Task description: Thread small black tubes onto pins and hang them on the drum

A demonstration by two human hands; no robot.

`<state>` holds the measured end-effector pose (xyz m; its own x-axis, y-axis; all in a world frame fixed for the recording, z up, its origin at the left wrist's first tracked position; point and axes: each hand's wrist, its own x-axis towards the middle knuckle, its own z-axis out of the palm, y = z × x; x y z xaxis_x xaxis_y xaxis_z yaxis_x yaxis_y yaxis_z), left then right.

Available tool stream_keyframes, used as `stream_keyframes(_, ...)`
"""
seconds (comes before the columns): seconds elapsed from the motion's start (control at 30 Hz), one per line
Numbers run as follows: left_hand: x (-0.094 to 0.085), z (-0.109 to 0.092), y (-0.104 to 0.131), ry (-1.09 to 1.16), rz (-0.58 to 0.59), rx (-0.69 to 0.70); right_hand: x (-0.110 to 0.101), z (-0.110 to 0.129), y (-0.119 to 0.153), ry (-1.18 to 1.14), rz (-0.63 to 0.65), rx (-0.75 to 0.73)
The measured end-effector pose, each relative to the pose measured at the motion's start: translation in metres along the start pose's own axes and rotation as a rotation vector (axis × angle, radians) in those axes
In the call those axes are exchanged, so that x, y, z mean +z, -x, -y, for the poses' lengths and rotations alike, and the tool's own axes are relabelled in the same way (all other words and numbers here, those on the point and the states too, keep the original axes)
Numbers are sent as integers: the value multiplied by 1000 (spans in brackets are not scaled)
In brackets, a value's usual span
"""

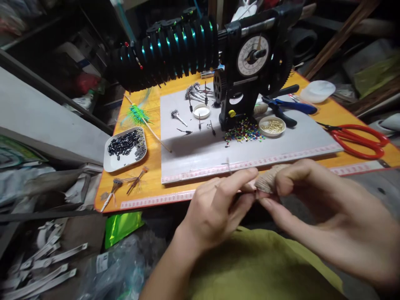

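My right hand (315, 212) is closed around a beige, ridged roll (269, 179) that looks like wound cord or thread. Close against it, my left hand (220, 206) is pinched shut, its fingertips meeting those of my right hand. Whatever lies between the left fingers is mostly hidden and too small to name. A thin dark stem (228, 163) sticks up just beyond the left knuckles. Both hands are over my lap, in front of the wooden table (153, 166) and its pale board (193, 156).
A black geared stand (242, 79) carries a row of black discs (175, 48). Around it are colored beads (245, 131), a dish of gold beads (272, 126), blue-handled pliers (290, 106) and red scissors (359, 139). A white tray (108, 163) holds dark pieces at the left.
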<state>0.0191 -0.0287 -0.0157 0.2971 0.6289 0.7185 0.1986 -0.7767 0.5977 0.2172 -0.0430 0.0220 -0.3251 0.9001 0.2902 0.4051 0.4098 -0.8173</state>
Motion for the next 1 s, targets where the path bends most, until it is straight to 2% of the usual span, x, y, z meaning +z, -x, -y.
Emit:
stream_keyframes(0.1, -13, 1, -7, -123, 44, 68, -8, 3, -11, 105, 103, -58)
stream_keyframes(0.2, -23, 1, -9, -196, 100, 127, -12, 10, -23, 174, 142, -129)
stream_keyframes(0.4, -29, -3, -7, -204, 85, 90, -11, 17, -36, 113, 221, -89)
stream_keyframes(0.47, -28, -5, -6, -139, 69, 27, -8, 14, -36, 16, 198, -86)
stream_keyframes(0.53, -27, -9, -6, -18, -14, -64, -2, 11, -34, -178, 152, -63)
stream_keyframes(0.6, -24, -13, -4, 108, -134, -174, 6, 8, -31, -381, 55, -35)
stream_keyframes(0.67, -21, -16, -2, 198, -226, -273, 15, 6, -27, -449, -92, -66)
stream_keyframes(0.73, -20, -19, 0, 255, -271, -339, 20, 5, -24, -309, -206, -205)
stream_keyframes(0.83, -20, -21, 2, 278, -286, -380, 20, 6, -23, 72, -167, -409)
stream_keyframes(0.9, -22, -21, 4, 266, -270, -384, 18, 5, -22, 222, -94, -437)
stream_keyframes(1.0, -23, -20, 7, 235, -249, -374, 15, 2, -22, 283, 4, -389)
